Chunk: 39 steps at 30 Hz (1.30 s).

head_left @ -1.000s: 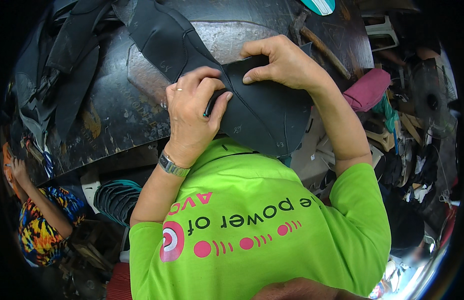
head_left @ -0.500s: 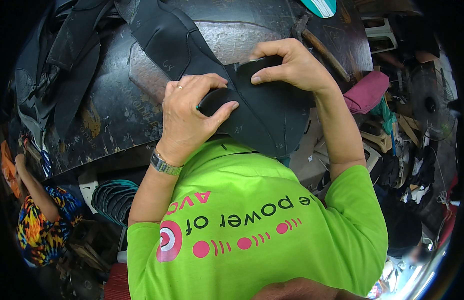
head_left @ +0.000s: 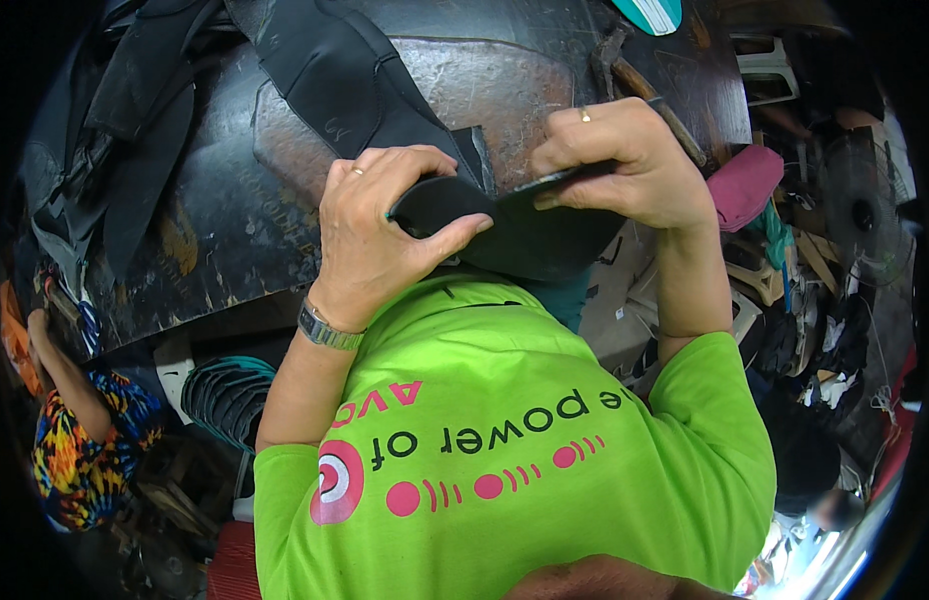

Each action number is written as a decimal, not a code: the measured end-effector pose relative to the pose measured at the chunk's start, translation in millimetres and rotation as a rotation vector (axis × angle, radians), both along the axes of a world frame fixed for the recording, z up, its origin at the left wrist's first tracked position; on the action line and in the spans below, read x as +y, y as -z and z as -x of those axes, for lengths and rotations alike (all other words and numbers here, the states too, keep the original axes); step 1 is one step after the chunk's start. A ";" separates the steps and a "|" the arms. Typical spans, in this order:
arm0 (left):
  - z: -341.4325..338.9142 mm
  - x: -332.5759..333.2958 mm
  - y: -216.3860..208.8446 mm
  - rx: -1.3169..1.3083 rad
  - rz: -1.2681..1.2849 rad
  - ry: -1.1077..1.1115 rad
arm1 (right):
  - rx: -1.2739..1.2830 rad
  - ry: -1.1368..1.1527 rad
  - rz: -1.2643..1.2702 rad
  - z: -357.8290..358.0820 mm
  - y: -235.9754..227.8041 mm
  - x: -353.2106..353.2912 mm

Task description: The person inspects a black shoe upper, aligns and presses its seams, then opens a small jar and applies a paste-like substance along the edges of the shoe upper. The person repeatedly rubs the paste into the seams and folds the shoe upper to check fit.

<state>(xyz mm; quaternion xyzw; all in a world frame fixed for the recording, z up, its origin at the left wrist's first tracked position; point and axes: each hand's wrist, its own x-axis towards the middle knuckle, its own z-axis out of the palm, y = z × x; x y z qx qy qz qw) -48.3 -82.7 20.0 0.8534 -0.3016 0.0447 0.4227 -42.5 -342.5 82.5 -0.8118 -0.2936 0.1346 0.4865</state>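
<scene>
Material (head_left: 550,238), black, edges curled up, in left hand (head_left: 375,222), right hand (head_left: 635,165)

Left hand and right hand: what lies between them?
Black sheet material spans from the left hand to the right hand, its edges bent up at both. Beyond it, a brownish slab shows. Seen in the head view.
</scene>
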 end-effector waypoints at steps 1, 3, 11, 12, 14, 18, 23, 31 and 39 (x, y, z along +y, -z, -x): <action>-0.1 0.5 -0.3 0.004 0.004 0.006 | -0.035 0.011 -0.002 1.4 -2.7 -0.3; 0.0 1.4 -0.1 0.013 0.012 0.019 | -0.081 0.007 0.009 0.4 -2.5 0.1; -0.5 2.1 5.7 -0.011 -0.007 0.013 | 0.198 0.194 0.075 -16.2 28.9 5.0; 0.0 2.1 5.8 -0.004 -0.009 0.012 | 0.199 0.198 0.088 -16.6 30.5 5.2; 0.5 1.2 6.4 -0.013 -0.006 0.003 | 0.210 0.209 0.099 -16.5 32.0 5.5; 0.7 -1.3 7.2 -0.029 -0.012 -0.016 | 0.210 0.233 0.109 -15.0 34.1 6.6; 2.0 -2.8 7.3 -0.036 -0.037 -0.028 | 0.155 0.246 0.117 -14.2 39.3 8.8; 5.7 -8.5 4.3 -0.009 -0.025 -0.060 | 0.117 0.196 0.086 -18.0 39.3 12.0; 6.8 -8.9 0.8 0.018 -0.049 -0.063 | 0.175 0.114 0.174 -29.1 36.8 13.2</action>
